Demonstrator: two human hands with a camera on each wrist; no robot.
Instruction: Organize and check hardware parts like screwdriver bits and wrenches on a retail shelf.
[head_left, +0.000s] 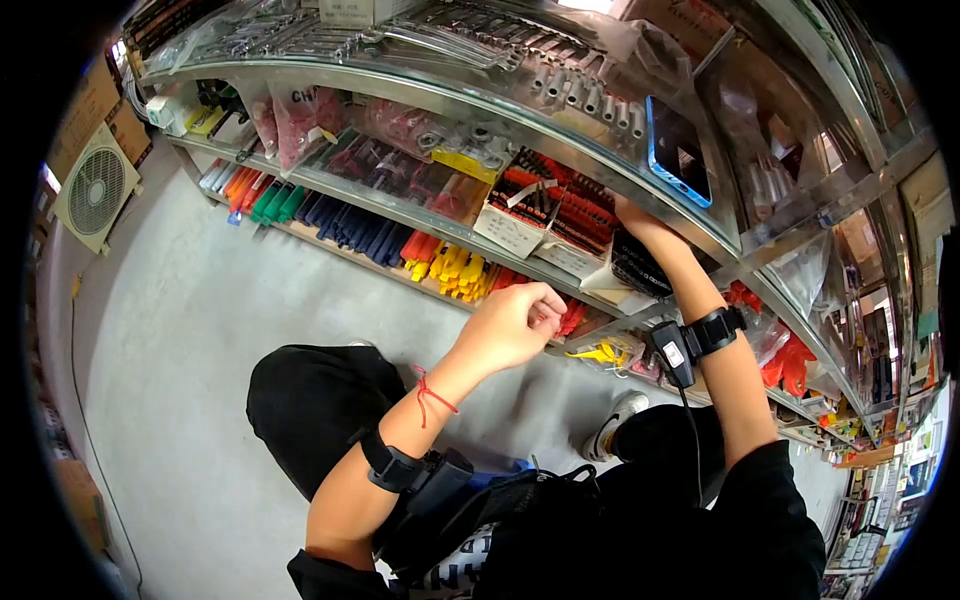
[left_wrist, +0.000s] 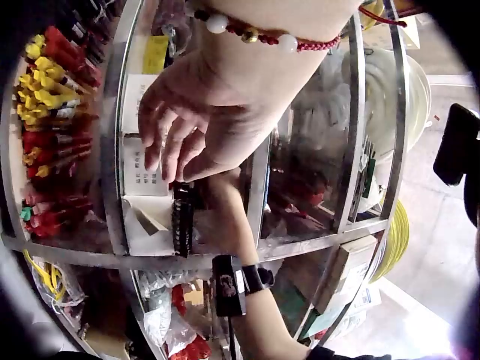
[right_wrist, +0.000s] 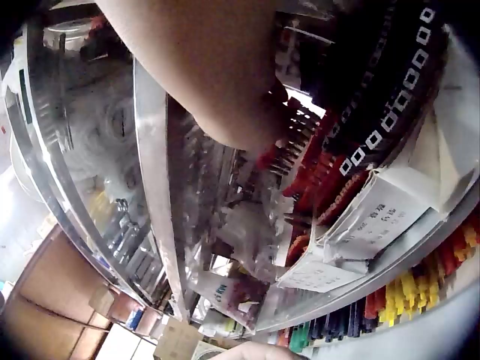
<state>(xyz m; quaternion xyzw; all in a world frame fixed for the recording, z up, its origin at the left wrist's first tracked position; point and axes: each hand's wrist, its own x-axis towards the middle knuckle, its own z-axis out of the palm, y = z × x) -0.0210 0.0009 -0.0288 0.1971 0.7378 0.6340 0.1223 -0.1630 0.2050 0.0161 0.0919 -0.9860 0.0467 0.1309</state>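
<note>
White boxes [head_left: 508,232] sit beside our right hand [head_left: 642,224], whose hold we cannot tell; left hand [head_left: 512,328] loosely curled, empty.

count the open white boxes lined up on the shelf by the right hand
3, side by side in the head view: a left box, a middle box, and a right box holding black packs near the right hand. Others may be hidden.
</note>
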